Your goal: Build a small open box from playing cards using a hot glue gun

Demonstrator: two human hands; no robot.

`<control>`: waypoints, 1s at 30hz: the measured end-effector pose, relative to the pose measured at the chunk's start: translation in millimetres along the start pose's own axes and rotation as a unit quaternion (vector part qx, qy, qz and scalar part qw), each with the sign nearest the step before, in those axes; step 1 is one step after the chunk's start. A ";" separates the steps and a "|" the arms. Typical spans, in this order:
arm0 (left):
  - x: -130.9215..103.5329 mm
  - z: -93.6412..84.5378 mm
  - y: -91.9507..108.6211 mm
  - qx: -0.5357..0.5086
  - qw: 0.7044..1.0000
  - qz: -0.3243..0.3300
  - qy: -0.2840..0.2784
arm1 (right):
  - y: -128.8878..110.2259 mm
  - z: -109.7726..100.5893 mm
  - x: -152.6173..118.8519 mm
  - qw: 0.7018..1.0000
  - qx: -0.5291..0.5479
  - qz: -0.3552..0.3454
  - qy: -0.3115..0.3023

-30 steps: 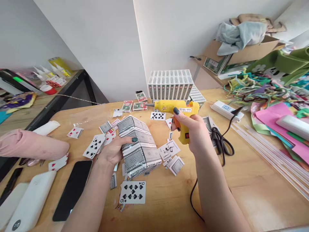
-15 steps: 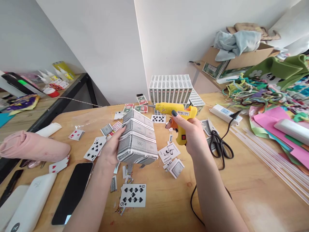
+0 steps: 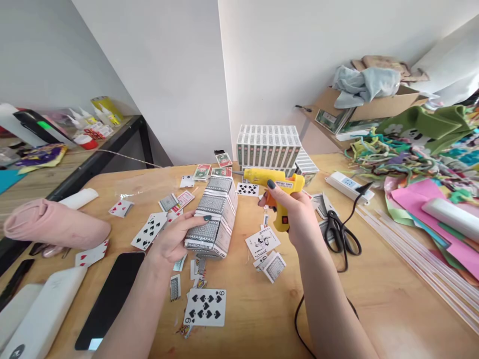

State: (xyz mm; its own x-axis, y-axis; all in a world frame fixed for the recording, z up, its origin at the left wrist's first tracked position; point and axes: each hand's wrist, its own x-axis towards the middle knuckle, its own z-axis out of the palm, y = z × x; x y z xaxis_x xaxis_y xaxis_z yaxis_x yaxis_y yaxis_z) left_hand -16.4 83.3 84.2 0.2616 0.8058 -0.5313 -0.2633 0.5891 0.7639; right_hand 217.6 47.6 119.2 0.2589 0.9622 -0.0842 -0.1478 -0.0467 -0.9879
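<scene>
Scissors point(image 3: 332, 215), loose cards point(image 3: 262, 243) around, left fingers point(image 3: 192, 222) grasping patterned box point(image 3: 214, 204), right fingers point(image 3: 279, 194) clasping glue gun point(image 3: 263, 176)

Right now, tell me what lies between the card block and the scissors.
In the head view, the glue gun and the right hand holding it come between them, with the joker and a card scrap on the table.

Grey-and-white patterned card block point(image 3: 210, 219), yellow glue gun point(image 3: 266, 176), black-handled scissors point(image 3: 333, 218), pale pink roll point(image 3: 60, 224), black phone point(image 3: 109, 296)
</scene>
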 end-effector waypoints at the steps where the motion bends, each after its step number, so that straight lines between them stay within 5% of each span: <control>1: -0.1 2.1 -0.5 -0.007 1.000 0.002 -0.001 | -0.2 0.2 -0.2 1.000 0.000 0.001 0.001; 8: 4.3 12.6 -4.4 -0.063 0.998 0.002 -0.016 | -0.5 -0.2 -0.3 1.000 -0.017 0.001 0.001; 17: 17.4 -12.1 1.9 -0.008 0.995 0.028 0.095 | 4.6 4.3 -0.4 0.995 -0.037 -0.011 -0.095; 30: 25.5 -23.0 7.7 0.011 0.994 0.008 0.106 | 12.2 17.4 -0.4 0.991 -0.076 -0.010 -0.109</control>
State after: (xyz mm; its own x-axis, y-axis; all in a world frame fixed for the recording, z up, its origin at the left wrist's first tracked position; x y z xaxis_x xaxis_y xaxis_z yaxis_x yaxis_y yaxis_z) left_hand -33.1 109.9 68.1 0.0559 0.8107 -0.5828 -0.2448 0.5770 0.7792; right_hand 199.1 51.4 109.5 0.0449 0.9977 -0.0504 0.0061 -0.0507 -0.9987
